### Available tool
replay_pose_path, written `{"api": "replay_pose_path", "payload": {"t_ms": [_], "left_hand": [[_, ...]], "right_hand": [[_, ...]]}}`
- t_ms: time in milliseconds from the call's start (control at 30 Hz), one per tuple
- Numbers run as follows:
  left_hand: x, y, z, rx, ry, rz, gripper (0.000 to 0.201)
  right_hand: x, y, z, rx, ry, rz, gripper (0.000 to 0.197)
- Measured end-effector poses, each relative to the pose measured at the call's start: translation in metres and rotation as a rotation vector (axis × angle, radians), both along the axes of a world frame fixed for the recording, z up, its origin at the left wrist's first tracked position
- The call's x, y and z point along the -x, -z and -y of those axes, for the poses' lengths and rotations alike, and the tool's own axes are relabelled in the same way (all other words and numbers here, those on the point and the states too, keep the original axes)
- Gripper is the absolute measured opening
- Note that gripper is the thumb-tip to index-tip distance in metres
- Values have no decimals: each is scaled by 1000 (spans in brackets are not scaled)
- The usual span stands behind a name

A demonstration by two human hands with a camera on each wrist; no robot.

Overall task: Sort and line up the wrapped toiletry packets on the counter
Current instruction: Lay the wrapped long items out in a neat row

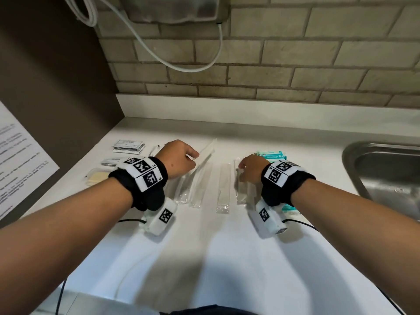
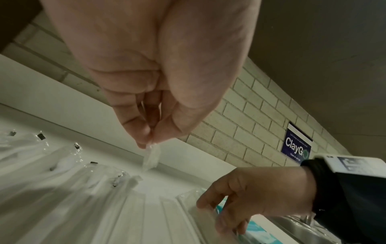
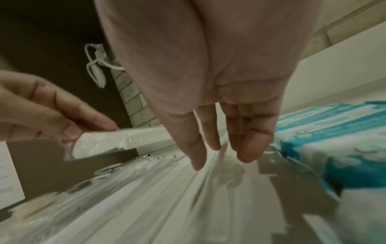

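The only writing we could read was "ClayGo" on a blue wall sign (image 2: 296, 145), with small print beneath it that was too blurred to make out; the printed sheet (image 1: 20, 160) at the left edge and the lettering on the teal wipes pack (image 1: 271, 155) stayed illegible. The surface (image 1: 227, 258) was a white counter set against a wall of pale brick tile, with a steel sink (image 1: 386, 173) at its right end and white cables hanging above. On it we counted about five long clear-wrapped packets lying side by side, though the ones under the wrists overlapped; to their left lay a small stack of flat sachets (image 1: 129, 146) and a wrapped yellowish bar (image 1: 96, 176). Our left hand (image 1: 179, 158) pinched one end of a wrapped comb packet (image 1: 205, 153) between thumb and fingertips, lifting that end off the surface. Our right hand (image 1: 251, 168) was relaxed, its straight fingers reaching down onto the rightmost clear packet (image 1: 242, 189), just beside the wipes pack.
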State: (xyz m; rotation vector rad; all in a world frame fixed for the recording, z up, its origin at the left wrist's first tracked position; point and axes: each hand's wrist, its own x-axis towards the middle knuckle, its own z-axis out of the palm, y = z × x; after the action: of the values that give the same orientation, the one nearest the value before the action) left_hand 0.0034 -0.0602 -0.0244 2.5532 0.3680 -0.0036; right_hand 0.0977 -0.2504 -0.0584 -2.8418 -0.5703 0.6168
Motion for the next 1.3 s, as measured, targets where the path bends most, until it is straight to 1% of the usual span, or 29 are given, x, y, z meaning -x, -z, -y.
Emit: {"api": "replay_pose_path", "payload": {"t_ms": [67,133,200,233,300,400,467,533,600,667,733,867,967,1133,1200,1300], "left_hand": [[3,-2,1,5,-5,13,35],[6,-5,0,8,-14,27,35],[9,-8,-2,9,-27,43,34],[12,-9,-3,15,-35,50,34],[15,-11,-7,29,-43,64,33],[18,-10,-11,46,-43,62,33],[19,-8,-14,57,-36,51,33],[19,-8,-17,52,-8,42,33],[17,-7,-22,47,31,36,34],[14,-7,-26,47,67,31,36],[10,-7,-25,34,108,12,37],[2,-6,-17,-25,202,-22,38],[-2,2,-11,-53,268,-54,37],[-8,9,-10,-27,275,-32,34],[-9,8,-13,-22,273,-15,34],[-12,9,-19,-32,280,-8,34]], "right_hand": [[2,4,-3,122,-70,25,43],[5,6,-9,171,-102,64,43],[4,12,-18,191,-108,94,44],[6,12,-22,206,-109,122,49],[13,8,-31,161,-140,141,51],[27,8,-52,88,-229,101,37],[35,14,-68,114,-301,61,32],[35,25,-80,171,-355,70,25],[32,26,-82,176,-302,104,14],[31,22,-81,164,-226,94,12],[29,22,-81,152,-171,80,17],[32,22,-85,165,-126,58,31],[36,23,-91,140,-66,60,39],[41,23,-92,82,92,41,44],[44,23,-92,69,113,51,43],[49,22,-97,91,94,51,43]]}}
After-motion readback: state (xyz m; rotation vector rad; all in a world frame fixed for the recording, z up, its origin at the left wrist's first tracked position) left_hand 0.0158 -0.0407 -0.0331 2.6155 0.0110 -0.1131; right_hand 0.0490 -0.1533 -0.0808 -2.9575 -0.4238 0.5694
